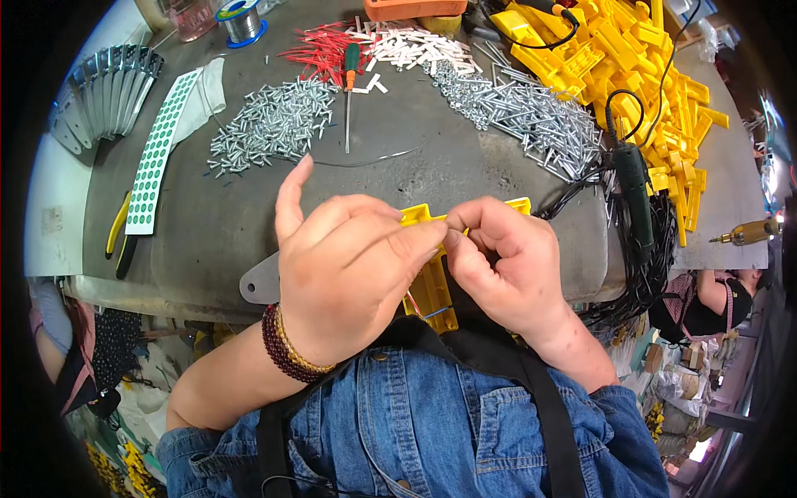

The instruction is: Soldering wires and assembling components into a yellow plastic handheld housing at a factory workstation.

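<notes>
My left hand (344, 253) and my right hand (510, 253) meet over a yellow plastic housing (432, 286) at the near edge of the table. Each has thumb and fingertips pinched together, almost touching the other. Whatever lies in the pinch is too small or hidden to name. On my left hand one finger points up and away from the rest. Thin wires, one blue (437, 313), run in the housing, whose middle my hands cover. A flat grey metal piece with a hole (261, 280) sticks out beside my left hand.
Loose screws (274, 124), red wires (320, 51), white strips (415, 48), a screwdriver (351, 70) and long bolts (531, 116) lie beyond my hands. A soldering iron (633, 195) and yellow parts (631, 58) are at right; pliers (121, 232), a sticker sheet (162, 149) and metal blades (112, 91) at left.
</notes>
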The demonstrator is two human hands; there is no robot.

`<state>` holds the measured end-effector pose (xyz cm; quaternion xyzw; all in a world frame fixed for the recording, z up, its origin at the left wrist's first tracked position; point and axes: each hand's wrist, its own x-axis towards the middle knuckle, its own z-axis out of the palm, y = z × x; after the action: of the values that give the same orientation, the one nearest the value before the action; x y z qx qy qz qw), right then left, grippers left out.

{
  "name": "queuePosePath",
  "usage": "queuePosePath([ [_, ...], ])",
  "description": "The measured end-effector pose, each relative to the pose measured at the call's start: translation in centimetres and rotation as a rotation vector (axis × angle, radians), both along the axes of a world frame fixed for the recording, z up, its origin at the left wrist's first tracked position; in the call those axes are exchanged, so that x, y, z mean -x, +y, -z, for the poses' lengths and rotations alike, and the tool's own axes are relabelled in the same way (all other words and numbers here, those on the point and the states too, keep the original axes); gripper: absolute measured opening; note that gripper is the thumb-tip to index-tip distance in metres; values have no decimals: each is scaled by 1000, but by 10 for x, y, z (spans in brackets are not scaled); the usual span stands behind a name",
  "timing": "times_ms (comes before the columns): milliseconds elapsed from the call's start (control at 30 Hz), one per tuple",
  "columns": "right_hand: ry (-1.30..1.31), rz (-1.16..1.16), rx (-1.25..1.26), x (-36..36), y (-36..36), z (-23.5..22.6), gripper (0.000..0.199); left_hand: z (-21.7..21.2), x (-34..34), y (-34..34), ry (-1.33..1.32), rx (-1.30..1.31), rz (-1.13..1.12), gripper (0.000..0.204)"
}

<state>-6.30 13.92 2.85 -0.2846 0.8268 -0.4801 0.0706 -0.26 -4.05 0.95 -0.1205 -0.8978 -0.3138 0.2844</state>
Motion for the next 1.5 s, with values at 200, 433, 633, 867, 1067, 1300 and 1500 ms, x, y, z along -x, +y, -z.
queuePosePath([
  [200,37,-13,-31,-5,3,-4,7,-5,-1,3,104,197,-33,13],
  [433,29,-23,-204,1,5,-9,6,-4,-3,7,-67,18,75,12],
  [633,165,-93,-323,6,7,-15,5,-12,-6,5,-147,-21,139,12],
  [867,199,-108,-330,5,13,-22,9,-14,-7,3,-215,-12,174,12],
  [1067,153,-334,-93,11,21,-26,9,-16,-6,2,-214,-27,146,12],
  [1300,8,-223,-230,6,14,-22,11,-14,-8,2,-172,15,90,9],
  [1500,156,-220,-231,4,12,-18,11,-17,-8,3,-28,163,96,12],
])
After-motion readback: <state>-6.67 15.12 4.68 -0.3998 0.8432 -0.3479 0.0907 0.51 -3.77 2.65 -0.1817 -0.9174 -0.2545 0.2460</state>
